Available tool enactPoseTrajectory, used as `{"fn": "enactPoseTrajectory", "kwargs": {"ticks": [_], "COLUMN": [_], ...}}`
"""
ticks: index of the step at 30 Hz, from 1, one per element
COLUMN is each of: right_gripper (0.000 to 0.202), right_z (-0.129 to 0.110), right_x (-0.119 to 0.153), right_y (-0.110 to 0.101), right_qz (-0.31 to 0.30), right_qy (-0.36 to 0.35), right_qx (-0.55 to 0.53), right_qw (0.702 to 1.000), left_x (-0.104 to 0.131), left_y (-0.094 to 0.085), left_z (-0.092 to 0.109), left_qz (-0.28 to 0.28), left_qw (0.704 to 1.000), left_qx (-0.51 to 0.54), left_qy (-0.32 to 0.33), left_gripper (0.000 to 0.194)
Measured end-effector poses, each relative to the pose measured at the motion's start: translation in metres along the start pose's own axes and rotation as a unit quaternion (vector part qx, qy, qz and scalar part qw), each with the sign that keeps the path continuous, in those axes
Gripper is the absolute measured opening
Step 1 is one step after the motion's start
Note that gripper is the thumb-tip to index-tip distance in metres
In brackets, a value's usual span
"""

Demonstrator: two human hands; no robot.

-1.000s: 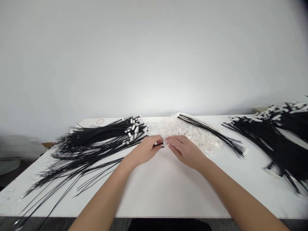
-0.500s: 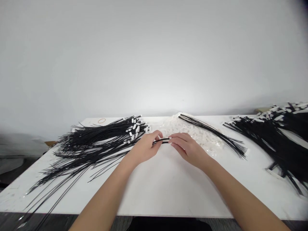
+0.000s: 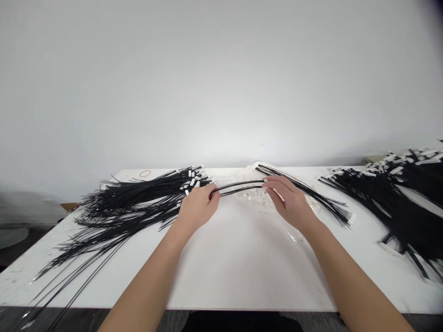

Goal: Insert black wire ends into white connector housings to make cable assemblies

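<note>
Several thin black cables [image 3: 238, 185] stretch in a slight arc between my two hands. My left hand [image 3: 200, 203] is closed round them at one side, beside the white-tipped ends of a large black cable bundle [image 3: 138, 196]. At the other side, my right hand [image 3: 285, 198] pinches their white ends between fingers and thumb. Behind my right hand lie a clear plastic bag [image 3: 247, 175] with small white pieces and a smaller bunch of black cables [image 3: 321, 196], which slants down to the right.
On the right of the white table [image 3: 242, 272] lies a big pile of black cables [image 3: 391, 203] with white ends. An orange rubber band [image 3: 145, 173] rests near the back left edge. A pale wall [image 3: 221, 83] rises behind the table.
My hands have moved apart, the left one leftward and the right one to the right and slightly up. A longer stretch of the held cables now shows between them.
</note>
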State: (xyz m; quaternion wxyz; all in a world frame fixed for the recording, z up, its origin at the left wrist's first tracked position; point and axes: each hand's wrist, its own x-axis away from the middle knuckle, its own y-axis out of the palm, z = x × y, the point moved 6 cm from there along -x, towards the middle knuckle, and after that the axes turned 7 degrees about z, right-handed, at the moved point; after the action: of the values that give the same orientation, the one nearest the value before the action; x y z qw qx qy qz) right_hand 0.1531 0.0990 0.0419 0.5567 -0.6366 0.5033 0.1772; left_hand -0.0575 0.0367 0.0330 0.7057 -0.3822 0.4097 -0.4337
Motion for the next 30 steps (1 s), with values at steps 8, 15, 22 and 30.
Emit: {"fn": "enactPoseTrajectory", "kwargs": {"ticks": [8, 15, 22, 30], "right_gripper": [0.017, 0.021, 0.021, 0.023], "right_z": [0.014, -0.008, -0.007, 0.02], "right_x": [0.002, 0.011, 0.011, 0.011], "right_y": [-0.009, 0.025, 0.03, 0.003], "right_qz": [0.078, -0.059, -0.068, 0.097], "right_qy": [0.116, 0.137, 0.132, 0.24], "right_qx": [0.004, -0.088, -0.036, -0.149], "right_qw": [0.99, 0.985, 0.988, 0.954], "left_x": [0.0, 0.012, 0.02, 0.018], "left_y": [0.001, 0.017, 0.028, 0.027], "left_z": [0.003, 0.025, 0.039, 0.032], "left_qz": [0.049, 0.07, 0.075, -0.066], "left_qw": [0.998, 0.993, 0.986, 0.981], "left_qx": [-0.027, -0.065, -0.069, 0.164], "left_qy": [0.013, 0.07, 0.132, 0.084], "left_gripper": [0.023, 0.024, 0.027, 0.02]}}
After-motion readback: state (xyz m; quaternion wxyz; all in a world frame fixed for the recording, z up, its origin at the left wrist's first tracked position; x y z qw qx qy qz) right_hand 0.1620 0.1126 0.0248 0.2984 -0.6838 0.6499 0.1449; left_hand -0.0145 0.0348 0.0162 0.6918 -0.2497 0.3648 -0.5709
